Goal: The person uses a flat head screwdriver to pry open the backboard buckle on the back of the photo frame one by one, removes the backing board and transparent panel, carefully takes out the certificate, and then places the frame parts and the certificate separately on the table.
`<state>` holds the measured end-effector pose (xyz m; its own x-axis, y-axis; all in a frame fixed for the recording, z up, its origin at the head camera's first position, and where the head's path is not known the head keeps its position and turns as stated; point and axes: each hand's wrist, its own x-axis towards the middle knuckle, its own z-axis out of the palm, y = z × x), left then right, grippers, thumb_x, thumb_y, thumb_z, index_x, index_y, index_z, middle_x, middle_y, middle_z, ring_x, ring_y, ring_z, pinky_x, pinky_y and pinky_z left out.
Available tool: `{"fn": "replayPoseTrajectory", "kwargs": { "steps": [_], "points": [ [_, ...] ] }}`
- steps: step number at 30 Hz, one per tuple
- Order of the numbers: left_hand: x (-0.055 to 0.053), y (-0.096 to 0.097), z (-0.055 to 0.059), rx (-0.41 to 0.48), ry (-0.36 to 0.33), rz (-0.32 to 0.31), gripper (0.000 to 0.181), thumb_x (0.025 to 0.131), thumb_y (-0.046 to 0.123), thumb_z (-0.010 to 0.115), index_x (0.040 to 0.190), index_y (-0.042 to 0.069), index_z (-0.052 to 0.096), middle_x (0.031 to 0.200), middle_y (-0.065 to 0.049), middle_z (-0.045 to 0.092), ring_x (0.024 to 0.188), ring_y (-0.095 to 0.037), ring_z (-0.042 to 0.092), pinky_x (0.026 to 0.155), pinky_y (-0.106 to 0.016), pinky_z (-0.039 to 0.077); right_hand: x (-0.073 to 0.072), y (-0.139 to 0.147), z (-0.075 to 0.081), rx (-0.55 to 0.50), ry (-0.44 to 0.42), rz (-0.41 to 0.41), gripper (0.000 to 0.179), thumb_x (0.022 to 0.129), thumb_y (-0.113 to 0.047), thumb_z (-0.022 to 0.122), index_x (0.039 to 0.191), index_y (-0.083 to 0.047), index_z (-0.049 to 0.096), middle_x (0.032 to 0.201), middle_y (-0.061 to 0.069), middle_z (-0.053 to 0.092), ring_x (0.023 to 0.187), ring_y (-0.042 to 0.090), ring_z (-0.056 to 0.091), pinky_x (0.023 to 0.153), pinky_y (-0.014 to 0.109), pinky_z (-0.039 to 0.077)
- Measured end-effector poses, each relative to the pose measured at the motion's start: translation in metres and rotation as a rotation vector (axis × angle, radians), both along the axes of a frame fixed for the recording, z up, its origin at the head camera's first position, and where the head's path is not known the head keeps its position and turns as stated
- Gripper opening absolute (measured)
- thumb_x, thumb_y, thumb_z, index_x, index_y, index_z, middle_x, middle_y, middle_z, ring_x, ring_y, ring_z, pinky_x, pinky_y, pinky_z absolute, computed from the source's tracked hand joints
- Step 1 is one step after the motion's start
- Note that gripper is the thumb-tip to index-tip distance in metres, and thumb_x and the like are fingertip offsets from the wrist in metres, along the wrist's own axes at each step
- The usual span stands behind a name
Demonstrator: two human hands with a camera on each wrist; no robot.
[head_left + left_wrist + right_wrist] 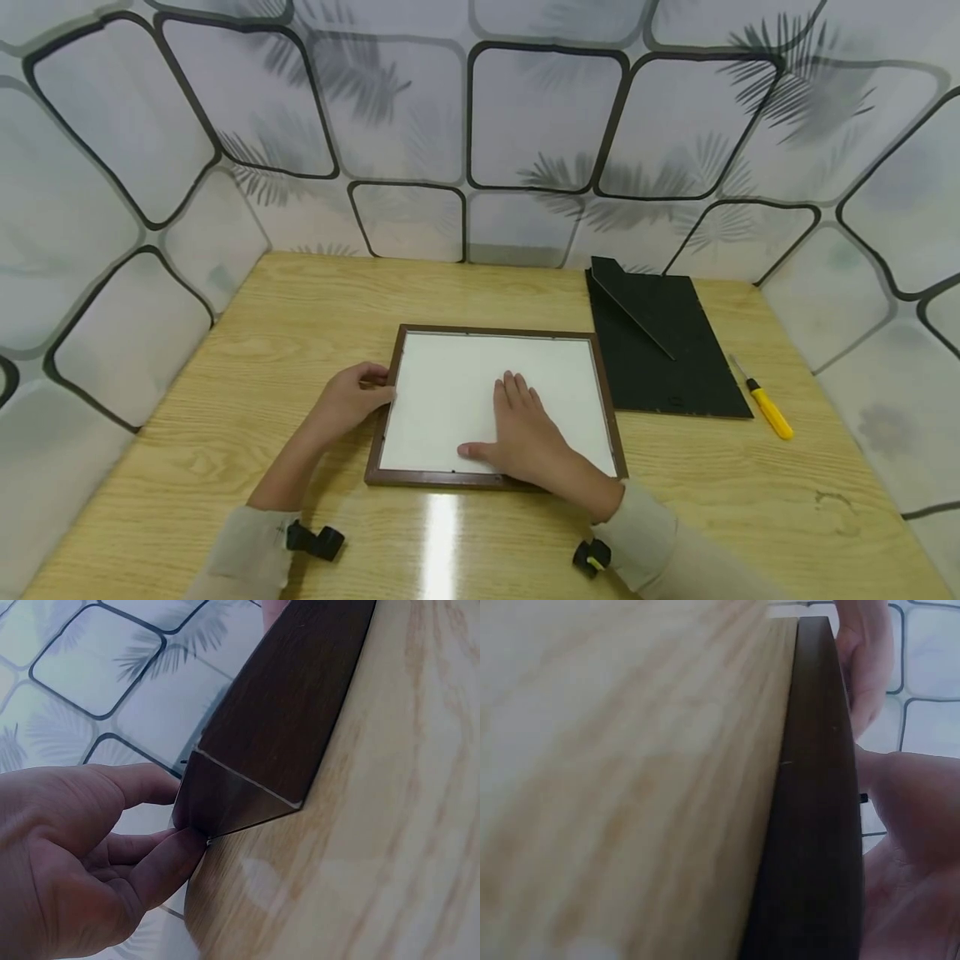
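A brown picture frame (492, 479) lies face down on the wooden table, with a white backing sheet (438, 392) inside it and small dark tabs along its inner edge. My left hand (348, 406) holds the frame's left side, thumb and curled fingers at the edge. The left wrist view shows that hand (90, 847) gripping near a corner of the dark frame (277, 697). Spread flat, my right hand (525, 437) rests on the white sheet, its thumb out to the left. In the right wrist view, the frame's near side (814, 795) partly hides this hand (919, 817).
On the right lies a black backboard (675, 358) with a folded stand leg (626, 304). Beside it is a screwdriver (768, 411) with a yellow handle. A patterned cloth wall (540, 117) borders the wooden table (322, 308) at the back and both sides.
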<state>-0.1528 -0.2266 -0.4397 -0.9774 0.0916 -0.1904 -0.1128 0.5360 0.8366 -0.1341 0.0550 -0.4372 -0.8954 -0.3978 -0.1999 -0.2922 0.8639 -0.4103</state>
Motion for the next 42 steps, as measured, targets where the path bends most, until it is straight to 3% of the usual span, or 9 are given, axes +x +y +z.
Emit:
{"fn": "replayPoseTrajectory", "kwargs": {
  "steps": [23, 29, 33, 42],
  "points": [
    [-0.0003, -0.0001, 0.0000, -0.005, -0.001, 0.024, 0.047, 0.098, 0.023, 0.065, 0.138, 0.000, 0.055, 0.129, -0.019, 0.061, 0.117, -0.033, 0.060, 0.095, -0.045, 0.052, 0.0022, -0.0003, -0.0017, -0.002, 0.017, 0.028, 0.095, 0.097, -0.056, 0.058, 0.156, 0.009, 0.021, 0.166, 0.026, 0.010, 0.156, 0.037, 0.006, 0.126, 0.050, 0.013],
    [-0.0014, 0.0010, -0.0012, -0.011, 0.000, 0.026, 0.046, 0.097, 0.021, 0.065, 0.136, -0.002, 0.056, 0.128, -0.020, 0.062, 0.115, -0.033, 0.061, 0.094, -0.044, 0.052, 0.0023, 0.0014, -0.0023, 0.044, 0.092, 0.018, 0.087, 0.097, -0.057, 0.057, 0.154, 0.005, 0.035, 0.164, 0.023, 0.024, 0.154, 0.037, 0.018, 0.123, 0.050, 0.027],
    [-0.0020, 0.0015, -0.0017, -0.013, -0.003, 0.022, 0.047, 0.097, 0.023, 0.066, 0.135, -0.001, 0.056, 0.128, -0.019, 0.062, 0.116, -0.032, 0.061, 0.094, -0.044, 0.052, 0.0022, 0.0028, 0.0003, 0.015, 0.107, -0.024, 0.081, 0.096, -0.058, 0.059, 0.151, -0.001, 0.043, 0.162, 0.020, 0.032, 0.152, 0.036, 0.026, 0.116, 0.055, 0.037],
    [-0.0031, -0.0013, -0.0023, -0.011, -0.004, 0.013, 0.046, 0.098, 0.026, 0.065, 0.135, -0.001, 0.057, 0.128, -0.018, 0.062, 0.115, -0.031, 0.061, 0.094, -0.044, 0.052, 0.0020, 0.0032, 0.0018, -0.009, 0.106, -0.040, 0.083, 0.095, -0.062, 0.058, 0.151, -0.002, 0.045, 0.162, 0.019, 0.033, 0.152, 0.035, 0.026, 0.116, 0.055, 0.037]
  ]
}}
